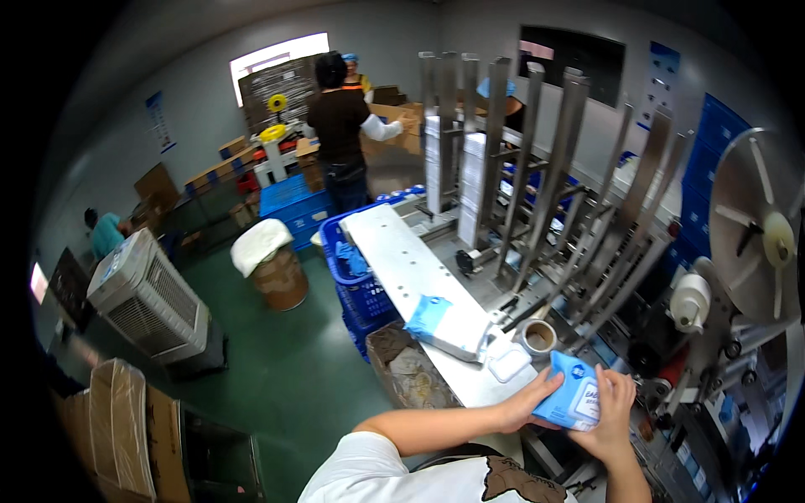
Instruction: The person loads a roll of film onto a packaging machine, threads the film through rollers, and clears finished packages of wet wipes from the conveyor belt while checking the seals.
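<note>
Both my hands hold a blue soft packet (572, 392) with a white label, low at the right. My left hand (528, 402) grips its left end and my right hand (610, 404) grips its right side. Just beyond it on the white machine shelf (394, 251) lie a small clear plastic lid (510, 363), a roll of brown tape (538, 337) and another blue and white packet (449, 325).
Upright metal guide rails (537, 168) of a packing machine stand at the right, with a large reel (759, 226) and a white roll (691, 300). Blue crates (356, 285), an open cardboard box (407, 369), a covered drum (272, 264) and a fan unit (151, 302) stand on the green floor. People work at the back.
</note>
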`<action>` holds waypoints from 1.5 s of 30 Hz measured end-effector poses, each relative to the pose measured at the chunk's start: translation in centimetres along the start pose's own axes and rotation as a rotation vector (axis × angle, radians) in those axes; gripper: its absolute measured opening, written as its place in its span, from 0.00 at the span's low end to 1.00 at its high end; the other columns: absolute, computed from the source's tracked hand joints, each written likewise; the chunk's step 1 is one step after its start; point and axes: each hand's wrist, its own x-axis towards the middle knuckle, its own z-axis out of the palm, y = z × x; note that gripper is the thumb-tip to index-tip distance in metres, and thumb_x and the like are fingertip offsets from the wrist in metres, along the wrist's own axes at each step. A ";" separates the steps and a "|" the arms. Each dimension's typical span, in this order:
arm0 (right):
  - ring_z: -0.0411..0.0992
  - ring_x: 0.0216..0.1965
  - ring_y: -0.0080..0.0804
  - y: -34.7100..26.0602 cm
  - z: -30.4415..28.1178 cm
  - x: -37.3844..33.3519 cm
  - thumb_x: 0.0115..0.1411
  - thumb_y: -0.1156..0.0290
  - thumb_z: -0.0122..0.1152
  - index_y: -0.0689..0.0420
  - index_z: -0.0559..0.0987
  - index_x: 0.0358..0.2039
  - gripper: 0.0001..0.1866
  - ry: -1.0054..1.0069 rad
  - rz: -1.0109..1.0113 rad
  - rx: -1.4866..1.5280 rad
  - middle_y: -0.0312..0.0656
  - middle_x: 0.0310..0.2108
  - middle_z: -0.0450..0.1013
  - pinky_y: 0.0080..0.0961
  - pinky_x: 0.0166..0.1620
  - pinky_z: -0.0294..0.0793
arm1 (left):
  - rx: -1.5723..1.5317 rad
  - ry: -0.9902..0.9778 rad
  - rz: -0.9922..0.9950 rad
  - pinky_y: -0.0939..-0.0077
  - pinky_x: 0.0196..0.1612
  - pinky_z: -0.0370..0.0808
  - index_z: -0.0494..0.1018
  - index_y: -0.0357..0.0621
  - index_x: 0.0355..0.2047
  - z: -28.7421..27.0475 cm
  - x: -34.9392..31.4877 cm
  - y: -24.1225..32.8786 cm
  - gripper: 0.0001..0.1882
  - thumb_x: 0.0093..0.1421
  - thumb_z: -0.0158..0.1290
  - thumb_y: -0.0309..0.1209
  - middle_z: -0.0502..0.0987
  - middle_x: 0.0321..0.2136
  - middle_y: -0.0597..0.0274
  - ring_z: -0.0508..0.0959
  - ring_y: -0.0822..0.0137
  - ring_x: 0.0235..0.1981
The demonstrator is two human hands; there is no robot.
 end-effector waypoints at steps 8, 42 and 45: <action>0.62 0.48 0.51 -3.0 3.2 4.4 0.43 0.49 0.67 0.56 0.73 0.49 0.34 -0.053 -0.384 0.149 0.52 0.52 0.62 0.44 0.49 0.62 | -0.110 0.221 0.360 0.76 0.29 0.78 0.55 0.47 0.58 -7.2 -3.3 -2.5 0.28 0.65 0.38 0.52 0.71 0.44 0.58 0.77 0.68 0.38; 0.70 0.25 0.21 -0.8 -7.7 6.8 0.62 0.65 0.52 0.65 0.79 0.34 0.15 -0.216 0.381 0.816 0.41 0.24 0.75 0.19 0.29 0.68 | -0.015 -0.112 0.025 0.60 0.59 0.63 0.53 0.42 0.62 -1.0 -2.4 2.9 0.33 0.66 0.28 0.54 0.63 0.58 0.54 0.66 0.56 0.57; 0.70 0.27 0.19 -0.5 -8.0 6.5 0.63 0.66 0.51 0.66 0.78 0.33 0.15 -0.227 0.408 0.822 0.39 0.25 0.75 0.17 0.30 0.68 | 0.012 -0.112 -0.004 0.60 0.59 0.63 0.53 0.42 0.62 -0.5 -2.2 2.9 0.33 0.66 0.28 0.54 0.63 0.58 0.54 0.66 0.57 0.57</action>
